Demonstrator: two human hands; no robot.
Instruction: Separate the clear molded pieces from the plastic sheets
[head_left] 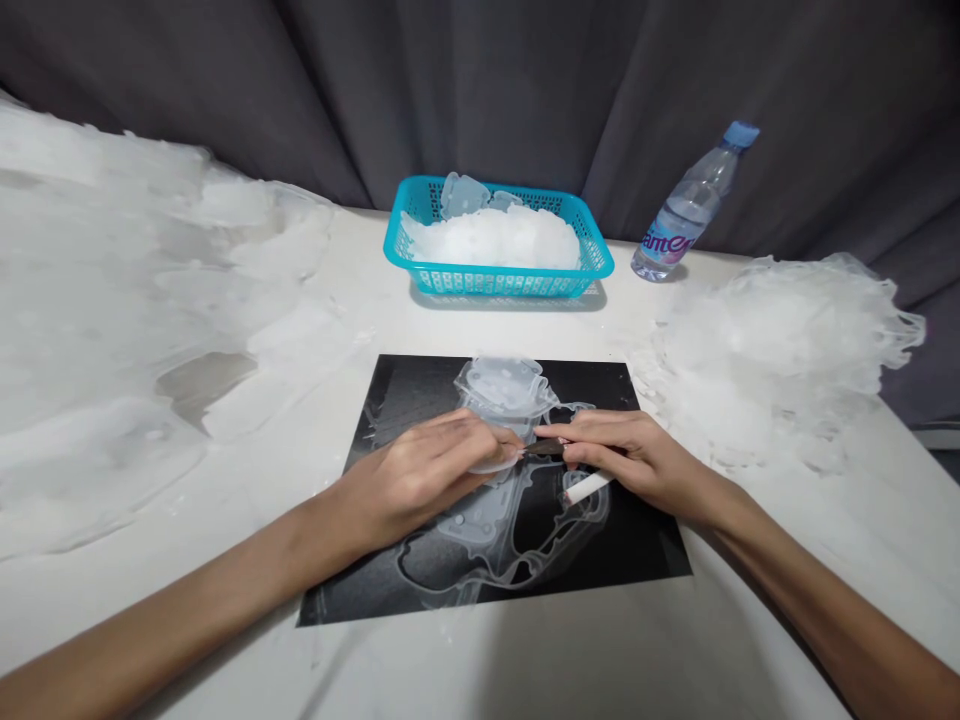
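Observation:
A translucent rubbery sheet piece (pixel 502 390) with cut-out outlines lies on a black mat (pixel 645 540) in front of me. My left hand (pixel 420 470) lies on the piece with fingers bent and pressed down, pinning it. My right hand (pixel 630 455) is closed round a small knife with a white handle (pixel 589 487); its dark blade tip points left and meets the piece just beside my left fingertips.
A turquoise basket (pixel 495 280) of white trimmed pieces stands behind the mat. A water bottle (pixel 690 205) stands at the back right. A heap of thin white offcuts (pixel 780 350) is at right, stacked white sheets (pixel 112 300) at left, a dark curtain behind.

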